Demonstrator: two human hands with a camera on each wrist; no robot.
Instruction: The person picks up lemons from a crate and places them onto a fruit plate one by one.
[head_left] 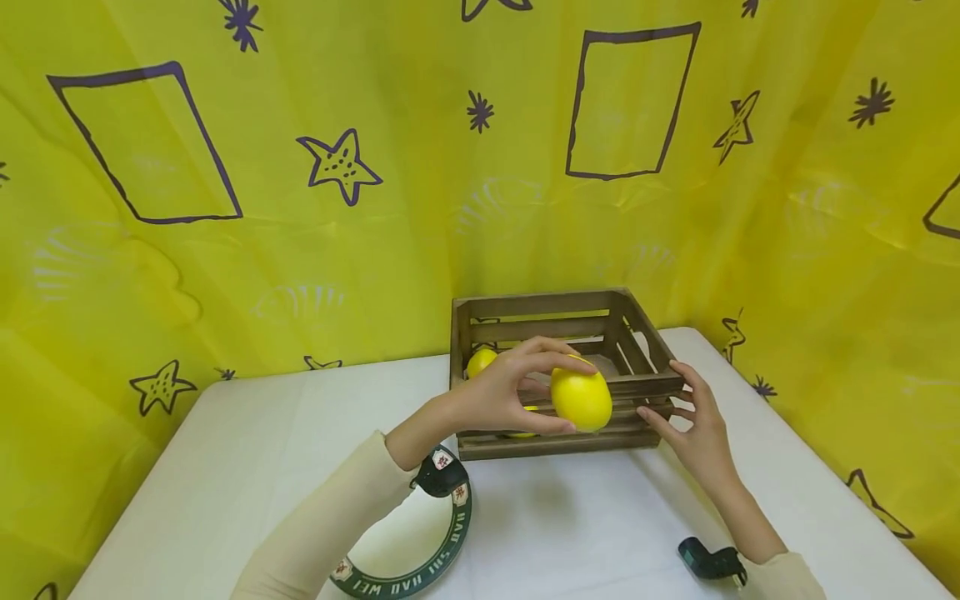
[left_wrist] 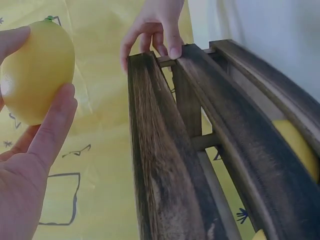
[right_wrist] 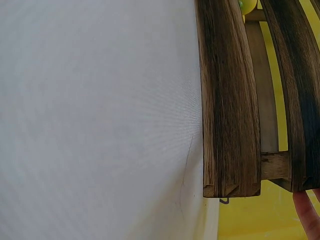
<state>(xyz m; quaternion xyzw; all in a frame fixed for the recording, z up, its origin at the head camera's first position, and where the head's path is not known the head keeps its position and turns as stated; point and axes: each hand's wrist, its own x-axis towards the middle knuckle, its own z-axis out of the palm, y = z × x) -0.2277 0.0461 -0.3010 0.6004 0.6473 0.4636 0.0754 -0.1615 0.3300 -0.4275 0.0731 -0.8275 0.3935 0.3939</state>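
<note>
Left hand (head_left: 513, 387) clamped on a yellow lemon (head_left: 582, 403), thumb on one side, fingers on the other; lemon held up off the table (head_left: 600, 533), before the front wall of a dark wooden crate (head_left: 558, 448) in the head view; left wrist view shows a gap between lemon and crate, and a small green tip at one end of the fruit.

Right hand (head_left: 696, 433) clamped on the crate at its front right corner, thumb against the front slats, other fingers round the side; only part of its fingers shows in the right wrist view.

Crate slatted, upright on the white table; one yellow fruit (head_left: 481, 362) inside near the left wall; more yellow (head_left: 524, 434) visible between the lower front slats, mostly hidden.

Plate (head_left: 452, 546) with green lettered rim lies nearer the person, left of the crate's front, partly covered by the left forearm; pale sleeves on both arms, dark device at each wrist; yellow curtain (head_left: 408, 258) behind, printed with starfish and frames.
</note>
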